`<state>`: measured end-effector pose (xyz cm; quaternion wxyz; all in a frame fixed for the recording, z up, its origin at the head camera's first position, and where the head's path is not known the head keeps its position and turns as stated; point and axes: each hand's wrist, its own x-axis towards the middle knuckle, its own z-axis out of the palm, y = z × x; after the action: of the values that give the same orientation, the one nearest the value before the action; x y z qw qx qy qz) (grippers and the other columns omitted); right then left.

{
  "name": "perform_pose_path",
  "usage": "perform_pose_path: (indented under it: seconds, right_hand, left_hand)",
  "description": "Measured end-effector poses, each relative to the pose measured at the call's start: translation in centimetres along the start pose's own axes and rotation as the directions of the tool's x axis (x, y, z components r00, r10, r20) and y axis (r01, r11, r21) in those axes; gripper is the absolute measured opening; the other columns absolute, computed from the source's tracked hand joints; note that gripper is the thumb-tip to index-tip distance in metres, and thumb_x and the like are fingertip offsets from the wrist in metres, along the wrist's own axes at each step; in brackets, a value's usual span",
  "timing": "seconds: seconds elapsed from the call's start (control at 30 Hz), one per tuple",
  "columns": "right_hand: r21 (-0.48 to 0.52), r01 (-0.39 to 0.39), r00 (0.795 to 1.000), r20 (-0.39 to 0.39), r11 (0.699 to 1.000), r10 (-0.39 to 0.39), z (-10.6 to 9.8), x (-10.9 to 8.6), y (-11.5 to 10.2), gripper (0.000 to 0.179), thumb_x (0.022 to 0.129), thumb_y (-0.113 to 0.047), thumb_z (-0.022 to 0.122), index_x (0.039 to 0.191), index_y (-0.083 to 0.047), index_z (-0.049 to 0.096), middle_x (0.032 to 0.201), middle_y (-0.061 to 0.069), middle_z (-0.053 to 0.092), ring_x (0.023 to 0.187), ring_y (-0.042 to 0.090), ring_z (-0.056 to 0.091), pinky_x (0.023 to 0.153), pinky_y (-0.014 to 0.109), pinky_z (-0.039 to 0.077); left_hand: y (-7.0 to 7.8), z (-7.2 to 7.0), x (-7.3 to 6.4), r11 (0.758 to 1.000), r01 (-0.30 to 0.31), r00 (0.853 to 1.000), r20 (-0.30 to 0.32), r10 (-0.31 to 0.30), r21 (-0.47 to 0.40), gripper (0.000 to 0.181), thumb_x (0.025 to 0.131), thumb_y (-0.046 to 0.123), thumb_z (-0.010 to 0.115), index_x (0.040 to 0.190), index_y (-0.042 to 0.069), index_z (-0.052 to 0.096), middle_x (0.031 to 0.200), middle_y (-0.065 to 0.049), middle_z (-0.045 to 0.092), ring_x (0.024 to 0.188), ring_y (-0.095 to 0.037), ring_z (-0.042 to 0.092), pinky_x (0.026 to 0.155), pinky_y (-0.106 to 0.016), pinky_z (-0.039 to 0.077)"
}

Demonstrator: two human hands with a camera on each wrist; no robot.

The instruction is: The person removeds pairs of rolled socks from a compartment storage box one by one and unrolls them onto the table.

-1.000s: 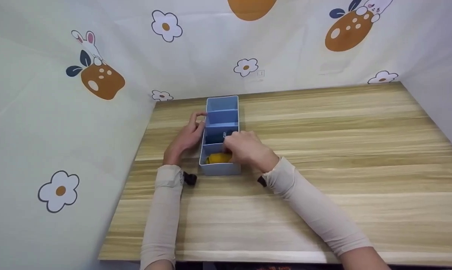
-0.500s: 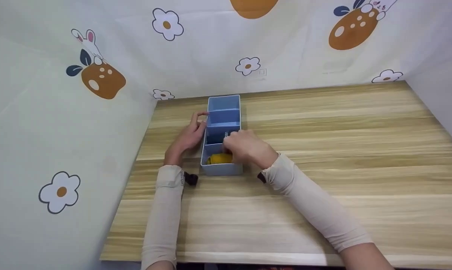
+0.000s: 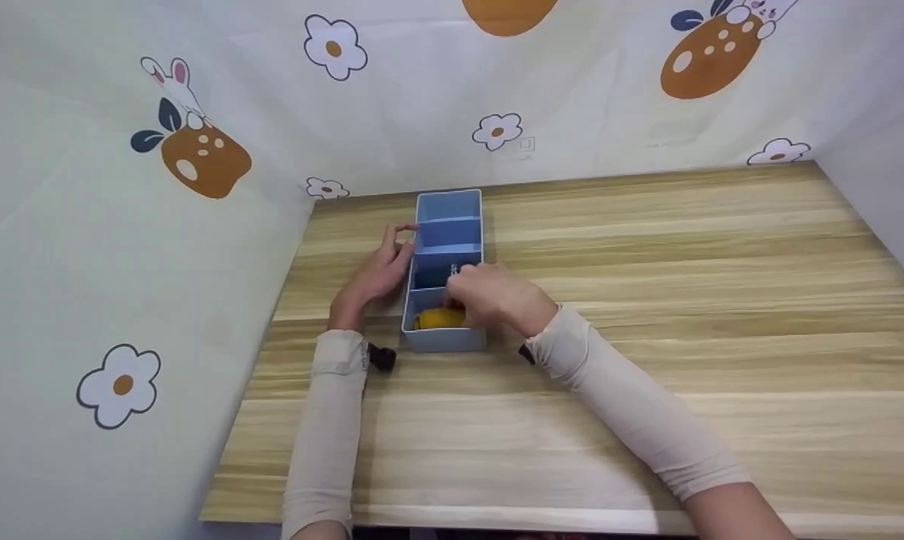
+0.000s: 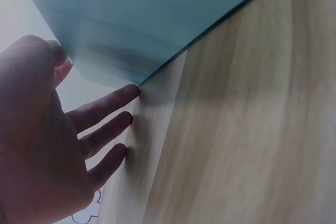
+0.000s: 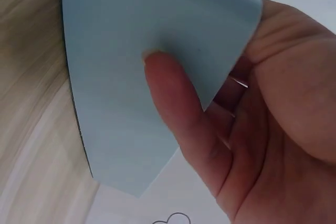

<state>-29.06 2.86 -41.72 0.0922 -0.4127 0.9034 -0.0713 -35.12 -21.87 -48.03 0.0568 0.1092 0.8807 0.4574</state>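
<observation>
A narrow blue storage box (image 3: 445,341) with a row of compartments stands on the wooden table. A yellow rolled cloth (image 3: 438,319) lies in its nearest compartment, and a dark navy cloth (image 3: 433,271) with pale lettering in the one behind. My right hand (image 3: 497,296) grips the box's right side wall: one finger presses the outside, as the right wrist view shows, while others curl over the rim and are partly hidden. Along the left wall my left hand (image 3: 380,270) rests with spread fingers, a fingertip at the rim and lower fingertips (image 4: 127,119) on the table.
Two compartments (image 3: 448,234) at the box's far end show bare floors. Behind the table (image 3: 647,300) hangs a pale patterned cloth wall (image 3: 406,112), with another along the left side. The box's far end is close to the back wall.
Everything in the head view shifts very slightly to the right. Both hands stay in nearly the same place at the box, and the cloths remain in their compartments.
</observation>
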Motion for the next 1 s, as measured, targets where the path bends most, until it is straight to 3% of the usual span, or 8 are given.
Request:
perform_pose_path:
  seconds: [0.27, 0.47, 0.57, 0.8, 1.0]
  right_hand:
    - [0.017, 0.03, 0.998, 0.063, 0.999, -0.031, -0.1, 0.3, 0.4, 0.007, 0.098, -0.017, 0.077, 0.104, -0.013, 0.08, 0.088, 0.004, 0.064, 0.082, 0.024, 0.059, 0.069, 0.036, 0.045]
    - [0.104, 0.143, 0.988, 0.046, 0.984, -0.148, -0.4, 0.0, 1.0, 0.012, 0.098, -0.02, 0.079, 0.097, -0.009, 0.076, 0.076, 0.0, 0.054, 0.071, 0.018, 0.053, 0.063, 0.03, 0.038]
    - [0.137, 0.192, 0.98, 0.026, 0.972, -0.197, -0.7, -0.2, 1.3, 0.016, 0.096, -0.022, 0.082, 0.099, -0.007, 0.076, 0.076, -0.001, 0.056, 0.069, 0.016, 0.052, 0.062, 0.028, 0.038]
    - [0.187, 0.197, 0.98, 0.002, 0.962, -0.201, -1.1, -0.9, 1.8, 0.025, 0.095, -0.028, 0.085, 0.107, -0.008, 0.078, 0.084, 0.001, 0.066, 0.074, 0.015, 0.058, 0.067, 0.028, 0.045]
    - [0.188, 0.202, 0.979, -0.048, 0.961, -0.196, -1.7, -1.5, 2.0, 0.027, 0.094, -0.031, 0.085, 0.105, -0.009, 0.076, 0.083, 0.001, 0.065, 0.073, 0.016, 0.057, 0.066, 0.03, 0.044]
  left_hand:
    - [-0.1, 0.1, 0.0, 1.0, -0.012, 1.0, 0.003, 0.012, -0.001, 0.042, 0.117, 0.045, 0.038, 0.155, 0.028, 0.037, 0.144, -0.026, 0.065, 0.134, -0.038, 0.065, 0.122, -0.058, 0.043]
    - [-0.2, 0.1, -0.1, 1.0, -0.009, 1.0, 0.016, 0.01, -0.026, 0.041, 0.117, 0.042, 0.039, 0.156, 0.027, 0.036, 0.142, -0.027, 0.065, 0.129, -0.039, 0.066, 0.121, -0.056, 0.044]
    - [-0.2, 0.0, -0.2, 0.999, -0.009, 1.0, 0.021, 0.01, -0.041, 0.043, 0.117, 0.04, 0.039, 0.157, 0.024, 0.035, 0.141, -0.027, 0.065, 0.128, -0.04, 0.066, 0.122, -0.057, 0.043]
    - [-0.3, 0.0, -0.3, 0.998, -0.011, 1.0, 0.026, 0.012, -0.055, 0.044, 0.117, 0.038, 0.039, 0.157, 0.02, 0.034, 0.144, -0.028, 0.063, 0.132, -0.04, 0.064, 0.123, -0.056, 0.042]
    - [-0.1, -0.2, -0.2, 0.999, 0.0, 1.0, 0.024, 0.0, -0.036, 0.043, 0.117, 0.045, 0.038, 0.156, 0.027, 0.035, 0.142, -0.027, 0.064, 0.131, -0.039, 0.064, 0.122, -0.057, 0.042]
